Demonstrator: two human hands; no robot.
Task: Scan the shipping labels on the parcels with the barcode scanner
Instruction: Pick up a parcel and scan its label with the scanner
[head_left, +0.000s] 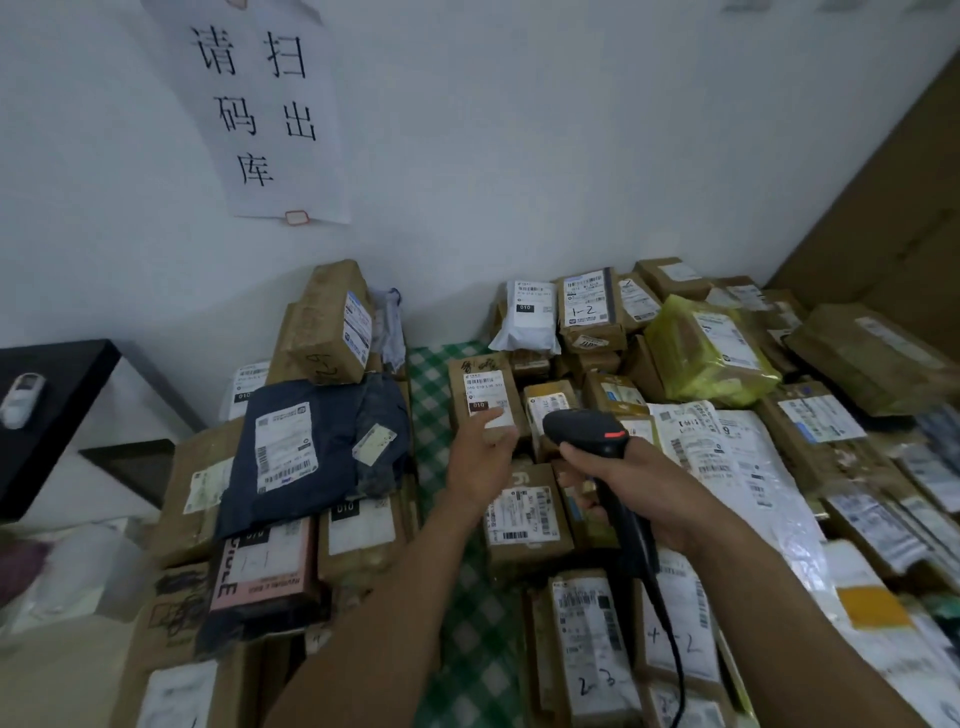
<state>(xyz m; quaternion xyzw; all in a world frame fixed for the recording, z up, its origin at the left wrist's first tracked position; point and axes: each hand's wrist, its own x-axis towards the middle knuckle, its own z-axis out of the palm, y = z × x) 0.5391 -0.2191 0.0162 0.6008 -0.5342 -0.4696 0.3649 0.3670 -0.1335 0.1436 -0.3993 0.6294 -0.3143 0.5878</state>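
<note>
**Scanning step, one parcel presented.** We see a tabletop under a green-and-white checked cloth (431, 395), which shows as a strip between two masses of parcels. A dark blue plastic mailer (311, 447) tops the left stack, and a yellow-green wrapped parcel (706, 353) lies in the right spread. At the edge of the right spread, the left hand (480, 457) pinches the near end of a small brown cardboard parcel (457, 400), fingers lying over the lower part of its white shipping label (485, 387). The right hand (639, 493) is clamped round the handle of the black corded barcode scanner (587, 431), whose head sits just beside that label. We judge that the next move calls for uncovering the barcode, squaring the scanner head to it and pressing the trigger.
</note>
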